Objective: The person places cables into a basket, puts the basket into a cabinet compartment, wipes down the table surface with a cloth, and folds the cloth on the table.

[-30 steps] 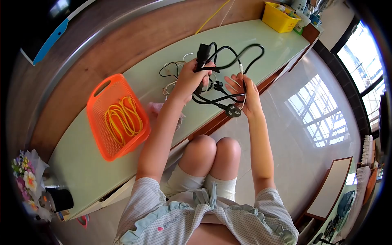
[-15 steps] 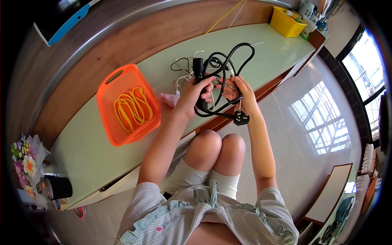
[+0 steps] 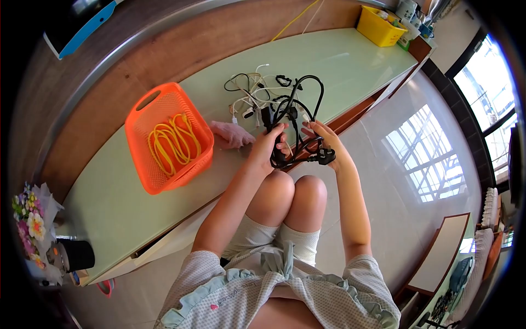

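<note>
A pale green tabletop (image 3: 339, 60) curves across the view, its near edge running just beyond the person's knees. On its left part stands an orange basket (image 3: 133, 137) with a loosely coiled yellow cord (image 3: 164, 149) inside; a smaller yellow bin (image 3: 379, 30) sits well apart at the far right end. Between them lies a tangle of thin cables (image 3: 253, 98), white and black. A black power cord (image 3: 322, 92) is held up in loops between the two hands, over the tabletop's near edge. The fingers of the left hand (image 3: 271, 145) are curled around its bundled part, while those of the right hand (image 3: 331, 141) grasp its other side. A crumpled pink bundle (image 3: 232, 135) rests between basket and left hand, and the cord's black plug (image 3: 327, 157) hangs against the right palm
</note>
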{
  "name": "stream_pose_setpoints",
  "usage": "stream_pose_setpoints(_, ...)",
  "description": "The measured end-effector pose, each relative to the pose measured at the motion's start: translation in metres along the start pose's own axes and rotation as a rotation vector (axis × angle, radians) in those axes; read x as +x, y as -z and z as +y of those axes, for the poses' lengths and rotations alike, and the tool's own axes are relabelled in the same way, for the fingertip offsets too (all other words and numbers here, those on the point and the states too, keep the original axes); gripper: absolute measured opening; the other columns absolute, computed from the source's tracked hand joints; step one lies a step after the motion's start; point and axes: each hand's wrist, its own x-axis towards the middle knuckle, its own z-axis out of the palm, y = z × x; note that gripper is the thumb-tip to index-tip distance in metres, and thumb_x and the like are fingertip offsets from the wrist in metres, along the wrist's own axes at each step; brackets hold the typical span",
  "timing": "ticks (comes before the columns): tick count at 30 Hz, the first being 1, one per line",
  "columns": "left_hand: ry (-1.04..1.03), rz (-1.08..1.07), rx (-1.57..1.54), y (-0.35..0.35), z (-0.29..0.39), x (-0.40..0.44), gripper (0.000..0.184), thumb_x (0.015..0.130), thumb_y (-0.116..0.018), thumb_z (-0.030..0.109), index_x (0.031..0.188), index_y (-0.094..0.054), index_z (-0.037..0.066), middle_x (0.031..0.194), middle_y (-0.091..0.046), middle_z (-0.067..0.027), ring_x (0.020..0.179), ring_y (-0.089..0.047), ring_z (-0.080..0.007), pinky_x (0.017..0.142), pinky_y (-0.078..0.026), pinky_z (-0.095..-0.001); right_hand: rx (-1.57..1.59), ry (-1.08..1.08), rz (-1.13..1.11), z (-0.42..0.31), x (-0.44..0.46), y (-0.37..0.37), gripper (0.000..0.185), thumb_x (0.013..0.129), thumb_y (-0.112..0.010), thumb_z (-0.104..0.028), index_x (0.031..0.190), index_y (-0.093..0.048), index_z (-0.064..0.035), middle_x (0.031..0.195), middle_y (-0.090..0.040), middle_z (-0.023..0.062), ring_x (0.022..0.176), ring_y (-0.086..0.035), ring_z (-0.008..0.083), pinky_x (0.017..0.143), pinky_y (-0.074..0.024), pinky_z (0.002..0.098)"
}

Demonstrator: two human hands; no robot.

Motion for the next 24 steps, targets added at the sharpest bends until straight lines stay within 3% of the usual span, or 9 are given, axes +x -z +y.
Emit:
stream_pose_setpoints(3,-0.022,0.013,0.031,-0.005,-0.003,-0.003,0.019,0.092,-0.057,0.02,0.104,-0.052,0.007,0.065,-0.045,0.0039,0.05,-0.038,-0.0037,0.047,-0.032,-0.0197,0.126,-0.007,-0.074,0.0,-0.007,-0.001,0.033,0.093,-0.053,-0.028,0.116,-0.05,-0.0042,0.108,-0.054,0.0067,0.079,-0.058,0.0146,0.073,-0.0557,0.034)
stream_pose_setpoints(7,-0.063,0.002,0.062,-0.011,-0.004,-0.005,0.017,0.092,-0.056,0.021,0.1,-0.053,0.006,0.065,-0.045,0.0027,0.05,-0.037,-0.0053,0.048,-0.032,-0.0223,0.238,-0.055,-0.142,0.008,0.001,0.01,0.032,0.093,-0.053,-0.024,0.117,-0.047,-0.003,0.111,-0.056,0.013,0.087,-0.066,0.0256,0.073,-0.0579,0.038)
stream_pose_setpoints(13,-0.135,-0.119,0.105,-0.017,0.006,-0.007,0.016,0.089,-0.06,0.021,0.089,-0.054,0.007,0.066,-0.047,0.0034,0.049,-0.038,-0.003,0.046,-0.033,-0.0214,0.348,-0.014,-0.112,-0.005,-0.01,-0.008,0.027,0.094,-0.052,-0.021,0.114,-0.045,-0.0046,0.115,-0.059,0.0163,0.098,-0.063,0.0345,0.076,-0.0577,0.0415)
stream_pose_setpoints(17,-0.236,-0.107,0.114,-0.034,0.026,-0.024,0.015,0.085,-0.066,0.017,0.087,-0.054,0.009,0.069,-0.048,0.0045,0.054,-0.044,-0.0032,0.048,-0.037,-0.0204,0.259,0.038,-0.143,-0.014,0.003,-0.018,0.029,0.094,-0.052,-0.022,0.116,-0.045,-0.0037,0.112,-0.061,0.015,0.099,-0.063,0.0325,0.073,-0.0575,0.037)
stream_pose_setpoints(18,-0.242,-0.106,0.112,-0.038,0.034,-0.034,0.016,0.084,-0.067,0.017,0.089,-0.054,0.009,0.07,-0.048,0.0041,0.057,-0.047,-0.0043,0.051,-0.042,-0.0217,0.263,0.024,-0.149,-0.019,0.002,-0.026,0.03,0.094,-0.052,-0.021,0.116,-0.045,-0.002,0.111,-0.061,0.0146,0.098,-0.064,0.0325,0.07,-0.0572,0.0346)
stream_pose_setpoints(24,-0.345,-0.031,0.092,-0.043,0.073,-0.078,0.024,0.088,-0.064,0.026,0.087,-0.048,0.008,0.072,-0.046,0.0015,0.062,-0.049,-0.008,0.058,-0.046,-0.0275,0.196,0.002,-0.303,-0.034,0.016,-0.074,0.024,0.094,-0.052,-0.017,0.11,-0.047,-0.0004,0.108,-0.062,0.0148,0.095,-0.065,0.0288,0.076,-0.0563,0.0329)
